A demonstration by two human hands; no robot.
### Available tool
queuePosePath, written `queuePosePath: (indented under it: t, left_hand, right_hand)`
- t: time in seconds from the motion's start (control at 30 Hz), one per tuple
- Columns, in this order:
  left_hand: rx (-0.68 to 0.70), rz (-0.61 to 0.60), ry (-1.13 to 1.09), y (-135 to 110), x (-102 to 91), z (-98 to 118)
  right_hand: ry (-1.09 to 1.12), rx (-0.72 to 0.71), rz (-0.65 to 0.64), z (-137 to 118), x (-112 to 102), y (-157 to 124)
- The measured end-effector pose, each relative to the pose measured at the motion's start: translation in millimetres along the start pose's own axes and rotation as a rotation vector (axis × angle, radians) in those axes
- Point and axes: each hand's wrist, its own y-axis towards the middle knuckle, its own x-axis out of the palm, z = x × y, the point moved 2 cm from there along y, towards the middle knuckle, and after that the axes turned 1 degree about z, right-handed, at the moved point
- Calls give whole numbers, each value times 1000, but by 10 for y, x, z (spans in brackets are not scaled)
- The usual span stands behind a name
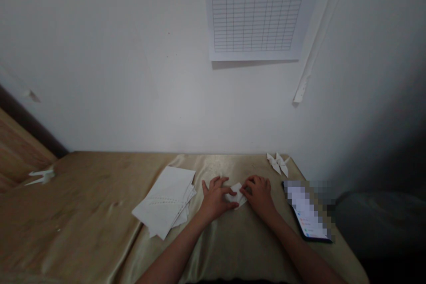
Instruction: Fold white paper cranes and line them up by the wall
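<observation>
A small folded piece of white paper (237, 187) lies on the cloth-covered table between my two hands. My left hand (216, 197) rests at its left side, thumb and index finger on the paper and the other fingers spread apart. From the right, my right hand (258, 191) pinches the paper's edge with its fingers bent. Part of the paper is hidden under the fingers. Left of my left hand sits a loose stack of white paper sheets (166, 199), the top one with dotted lines printed on it.
Folded white paper figures (278, 164) stand at the table's back right corner. A phone (306, 213) with a lit screen lies near the right edge. The shiny tan cloth (83, 213) covers the table. A printed chart (256, 17) hangs on the wall behind.
</observation>
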Motion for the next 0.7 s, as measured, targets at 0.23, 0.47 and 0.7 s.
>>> queuePosePath:
  t: [0.23,0.47,0.7]
  left_hand:
    - [0,-16,4,-2,-29,20]
    - [34,1,35,-25,-18,31]
    - [77,73,67,-47,55,42]
  right_hand:
    - [-35,-16,20,-41,-18,4]
    - [-77,-39,47,-67,-9,0]
    - [-58,-28,48,-36,31,22]
